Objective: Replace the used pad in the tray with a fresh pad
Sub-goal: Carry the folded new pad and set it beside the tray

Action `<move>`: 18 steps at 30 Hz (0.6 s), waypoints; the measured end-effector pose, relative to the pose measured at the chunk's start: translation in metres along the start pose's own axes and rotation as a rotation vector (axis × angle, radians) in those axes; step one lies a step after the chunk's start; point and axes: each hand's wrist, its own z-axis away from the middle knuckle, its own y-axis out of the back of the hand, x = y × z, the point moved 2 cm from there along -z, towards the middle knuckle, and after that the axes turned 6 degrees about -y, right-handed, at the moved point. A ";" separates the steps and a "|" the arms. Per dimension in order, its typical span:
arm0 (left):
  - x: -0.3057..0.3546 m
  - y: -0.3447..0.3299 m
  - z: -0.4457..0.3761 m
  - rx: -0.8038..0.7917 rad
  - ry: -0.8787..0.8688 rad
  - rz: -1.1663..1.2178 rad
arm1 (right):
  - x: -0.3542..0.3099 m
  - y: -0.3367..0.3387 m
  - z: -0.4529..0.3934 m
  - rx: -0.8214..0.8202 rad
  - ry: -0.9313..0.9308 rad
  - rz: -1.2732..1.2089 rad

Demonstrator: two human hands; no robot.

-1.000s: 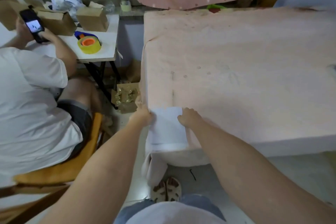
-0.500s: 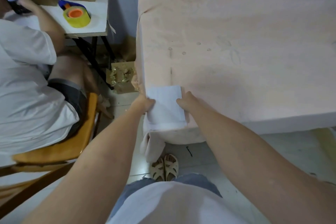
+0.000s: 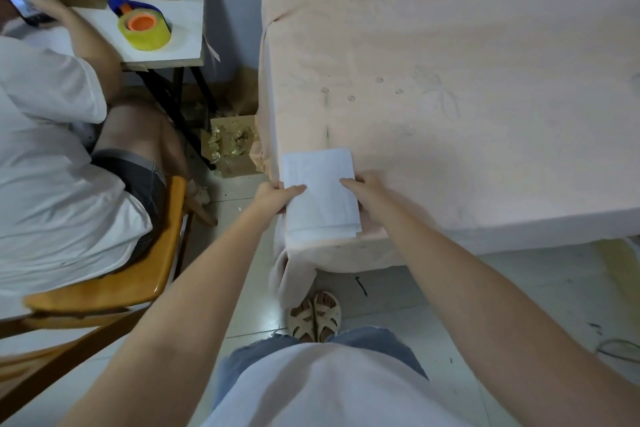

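A folded white pad lies flat on the near left corner of the table with the pink cloth. My left hand grips the pad's left edge, thumb on top. My right hand holds its right edge, fingers pointing onto the sheet. Both hands are at about the pad's middle height. No tray is in view.
A seated person in a white shirt on an orange chair is close on the left, holding a phone. Beyond is a small white table with a yellow tape roll and cardboard boxes. A box of wrappers stands on the floor.
The view has tilted down and closer. The pad now lies fully on the table corner rather than hanging over the edge, and both hands have shifted to its sides.
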 end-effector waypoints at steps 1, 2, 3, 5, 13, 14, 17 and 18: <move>0.000 0.002 0.003 -0.025 -0.024 0.024 | 0.000 0.001 0.003 0.002 0.008 -0.025; 0.000 0.003 0.007 -0.047 -0.042 0.048 | 0.000 0.002 0.007 0.010 0.019 -0.034; 0.001 0.005 0.012 -0.068 -0.053 0.076 | 0.001 0.003 0.011 0.019 0.032 -0.040; 0.003 0.007 0.022 -0.082 -0.072 0.138 | 0.004 0.006 0.021 0.041 0.051 -0.064; 0.008 0.007 0.057 -0.052 -0.195 0.189 | 0.023 0.004 0.066 0.070 0.171 -0.221; 0.009 0.005 0.061 -0.067 -0.203 0.186 | 0.026 0.007 0.071 0.091 0.179 -0.232; 0.010 -0.006 0.068 -0.122 -0.230 0.158 | 0.035 0.020 0.084 0.151 0.190 -0.284; 0.011 -0.011 0.070 -0.137 -0.236 0.149 | 0.039 0.026 0.089 0.171 0.191 -0.306</move>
